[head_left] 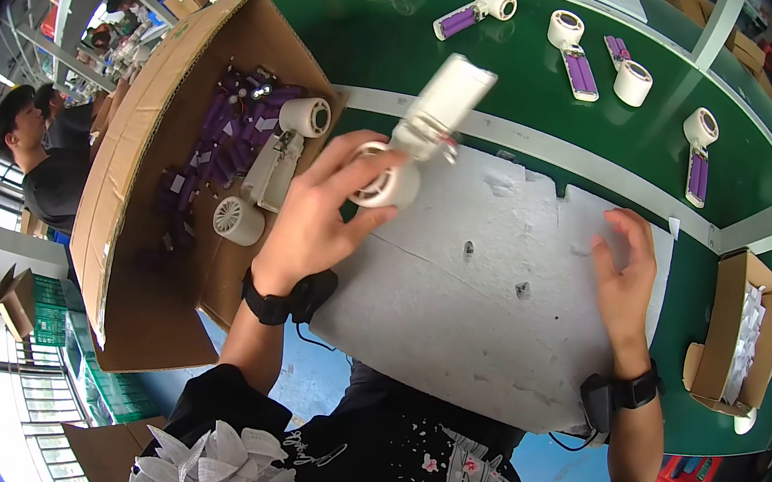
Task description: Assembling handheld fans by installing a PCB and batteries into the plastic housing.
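My left hand (pixel 319 197) grips a white handheld fan (pixel 446 103) by its round head. Its handle points up and away, and small wires show near the joint; motion blurs it slightly. Above the right part of a grey-white foam sheet (pixel 454 315), my right hand (pixel 626 280) is held with fingers apart and nothing in it. Left of my left hand stands a cardboard box (pixel 146 214). Inside it lie purple battery cells (pixel 226 142) and several white fan parts, among them a round fan head (pixel 239 221).
On the green bench (pixel 369 58) beyond a pale ledge lie several fans with purple cells, one a fan (pixel 699 153) at the right. A small carton (pixel 729 318) of white packets stands right of the sheet. A person (pixel 40 144) and other workers are at the left.
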A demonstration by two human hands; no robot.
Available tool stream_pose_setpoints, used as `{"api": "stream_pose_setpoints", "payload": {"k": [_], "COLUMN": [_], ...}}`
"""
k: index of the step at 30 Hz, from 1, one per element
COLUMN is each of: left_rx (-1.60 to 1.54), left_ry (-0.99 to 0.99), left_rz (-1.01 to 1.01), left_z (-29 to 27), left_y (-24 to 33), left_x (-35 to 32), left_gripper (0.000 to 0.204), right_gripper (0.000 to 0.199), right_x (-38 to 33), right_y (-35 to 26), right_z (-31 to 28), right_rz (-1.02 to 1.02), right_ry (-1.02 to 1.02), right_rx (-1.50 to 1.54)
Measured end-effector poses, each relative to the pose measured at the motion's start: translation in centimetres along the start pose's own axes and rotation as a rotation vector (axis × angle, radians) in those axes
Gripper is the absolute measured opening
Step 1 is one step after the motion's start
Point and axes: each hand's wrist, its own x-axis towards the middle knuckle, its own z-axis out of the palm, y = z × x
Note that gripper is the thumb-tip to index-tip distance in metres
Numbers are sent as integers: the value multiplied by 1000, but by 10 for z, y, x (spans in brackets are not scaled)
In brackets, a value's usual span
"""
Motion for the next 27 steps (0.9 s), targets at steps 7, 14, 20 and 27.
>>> {"api": "stream_pose_setpoints", "payload": {"k": [7,14,20,27], "left_rx": [-233,-334,-891,-874], "left_ry": [-428,-381,-113,-228], "left_rz": [307,374,-144,24], "left_z": [35,108,145,157], "left_y": [27,17,6,-11], "left_x": [51,95,80,74], "left_gripper": [38,44,46,47], "right_gripper": [34,45,45,11], "right_x": [-2,-4,-7,-12], "right_y": [-2,-15,-20,-18], "right_z": [-9,-3,-2,-7], "right_rz": [251,210,304,145], "right_ry": [-94,-382,-385,-458], "right_rx": [828,690,506,209]}}
